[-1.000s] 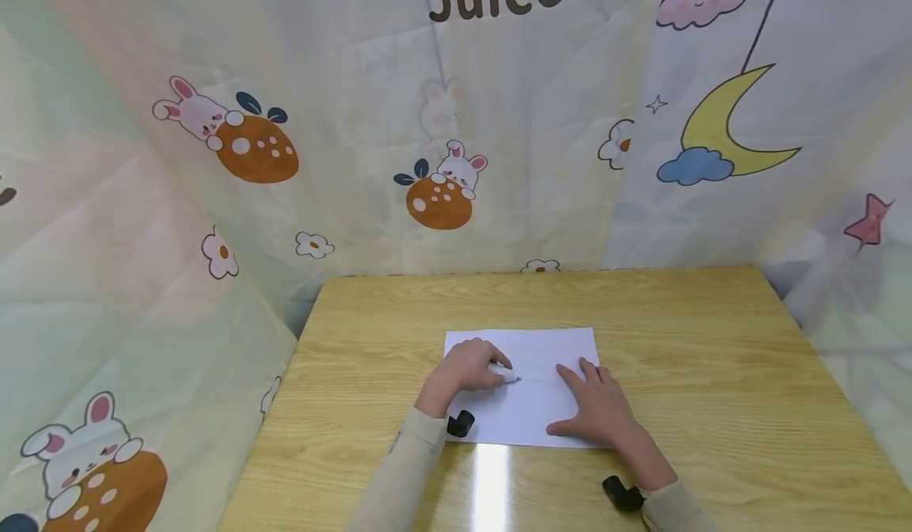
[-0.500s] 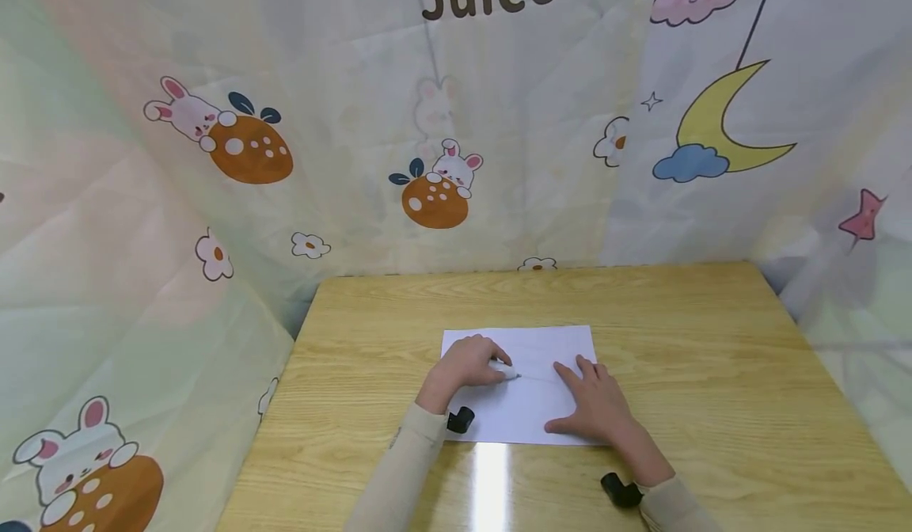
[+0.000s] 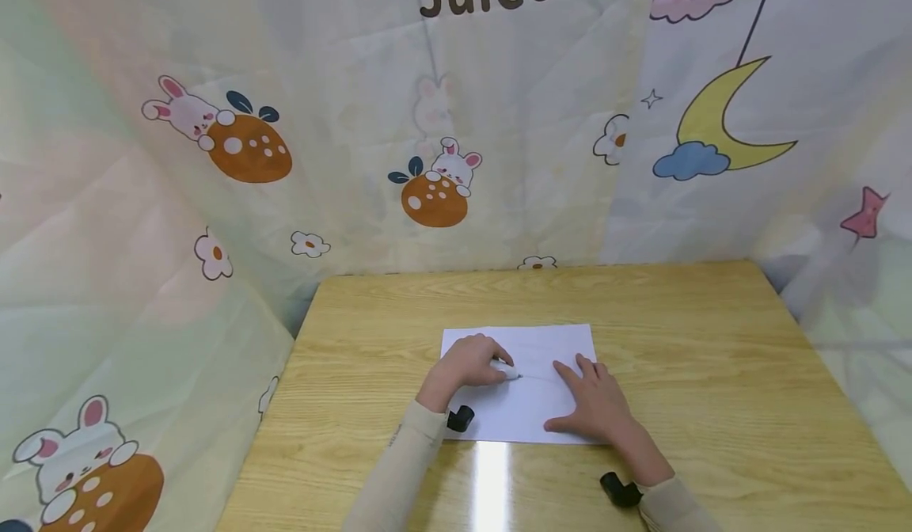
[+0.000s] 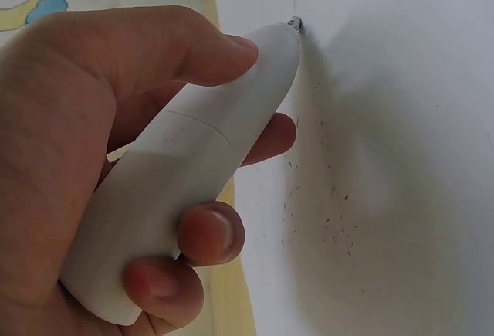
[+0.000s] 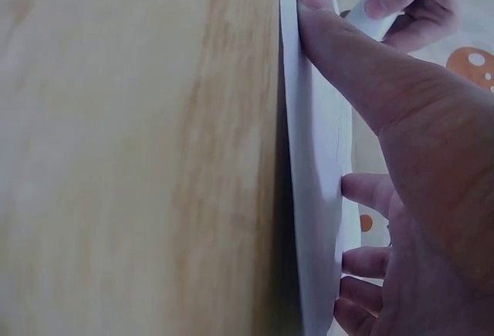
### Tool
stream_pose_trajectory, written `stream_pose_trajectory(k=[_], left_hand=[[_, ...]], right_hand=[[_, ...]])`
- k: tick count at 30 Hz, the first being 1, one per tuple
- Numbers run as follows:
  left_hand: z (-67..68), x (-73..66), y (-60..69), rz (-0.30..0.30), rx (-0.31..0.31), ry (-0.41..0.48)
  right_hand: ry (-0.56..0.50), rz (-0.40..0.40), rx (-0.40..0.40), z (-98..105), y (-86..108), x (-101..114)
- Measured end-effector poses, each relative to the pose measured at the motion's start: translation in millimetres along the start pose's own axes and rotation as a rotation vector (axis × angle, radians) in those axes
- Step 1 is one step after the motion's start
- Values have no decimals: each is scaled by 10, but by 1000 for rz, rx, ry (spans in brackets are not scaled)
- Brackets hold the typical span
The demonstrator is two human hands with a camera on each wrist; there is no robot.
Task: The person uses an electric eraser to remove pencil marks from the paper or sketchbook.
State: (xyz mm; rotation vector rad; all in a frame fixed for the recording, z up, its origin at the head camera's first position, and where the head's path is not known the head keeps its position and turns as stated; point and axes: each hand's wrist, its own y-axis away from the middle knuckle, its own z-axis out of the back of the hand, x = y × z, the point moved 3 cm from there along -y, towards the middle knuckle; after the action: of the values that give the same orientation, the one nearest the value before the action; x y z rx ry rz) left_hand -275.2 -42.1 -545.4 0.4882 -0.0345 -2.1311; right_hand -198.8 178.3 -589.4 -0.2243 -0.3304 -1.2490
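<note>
My left hand [image 3: 466, 362] grips a white, rounded electric eraser [image 4: 193, 151], thumb on its upper side and fingers curled round its body. Its small tip [image 4: 296, 23] meets a white sheet of paper [image 3: 509, 421], at the end of a faint pencil line [image 3: 545, 381]. Dark crumbs [image 4: 336, 216] lie scattered on the paper below the tip in the left wrist view. My right hand [image 3: 598, 401] rests spread on the right part of the sheet, thumb near its front edge, holding nothing.
The paper lies on a wooden table [image 3: 370, 334]. A printed cloth [image 3: 342, 120] hangs behind the table and along both sides. Black wrist-camera mounts [image 3: 622, 491] sit at both wrists. A bright light reflection shows on the table in front of the paper.
The head view has shifted slightly. Both hands, the eraser and the paper hold practically the same places.
</note>
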Motion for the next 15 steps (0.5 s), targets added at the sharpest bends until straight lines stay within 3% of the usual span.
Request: stream_pose_trajectory(k=[7,15], left_hand=[[-4,-34,-31,-33,-5,10],[6,11,0,-15,-23,3]], right_hand=[[-13,-1,-3,27,8,36],[-5,1,-6,7,-6,11]])
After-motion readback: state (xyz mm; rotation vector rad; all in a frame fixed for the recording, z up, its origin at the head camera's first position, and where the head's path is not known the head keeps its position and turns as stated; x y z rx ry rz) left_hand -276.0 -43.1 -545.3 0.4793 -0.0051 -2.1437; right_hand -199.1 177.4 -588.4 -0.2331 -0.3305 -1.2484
